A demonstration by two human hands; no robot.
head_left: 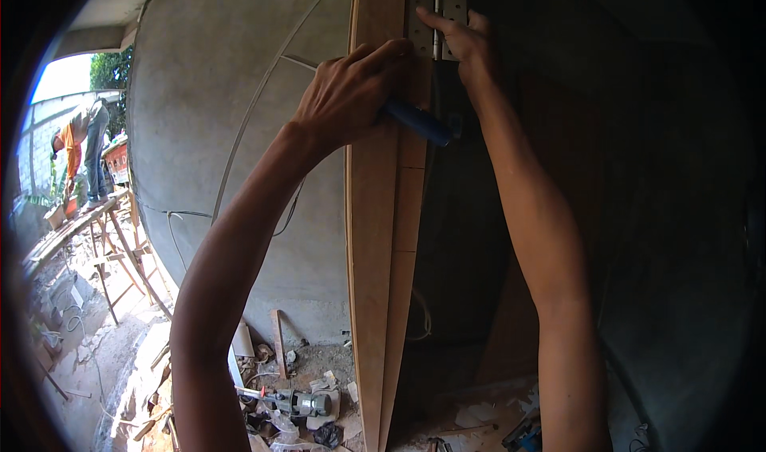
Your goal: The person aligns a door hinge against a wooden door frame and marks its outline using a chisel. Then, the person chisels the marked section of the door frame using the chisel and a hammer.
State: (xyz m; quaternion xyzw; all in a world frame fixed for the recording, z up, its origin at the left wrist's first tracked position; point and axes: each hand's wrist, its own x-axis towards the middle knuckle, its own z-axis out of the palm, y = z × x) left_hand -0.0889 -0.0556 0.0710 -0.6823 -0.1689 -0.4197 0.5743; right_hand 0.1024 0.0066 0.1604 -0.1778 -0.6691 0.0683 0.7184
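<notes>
My left hand (351,93) grips a blue-handled tool (421,122), its handle sticking out to the right across the edge of a tall wooden door frame (373,236). The tool's tip is hidden behind my fingers and the wood. My right hand (467,41) is raised higher, its fingers pressing flat on a silver metal hinge (435,17) set at the top of the frame. Both forearms reach up from the lower edge.
A grey plastered wall (223,133) stands left of the frame, dark interior to the right. On the ground below lie rubble, a power tool (299,404) and scraps. At far left another person (80,153) bends over on a wooden scaffold (72,228).
</notes>
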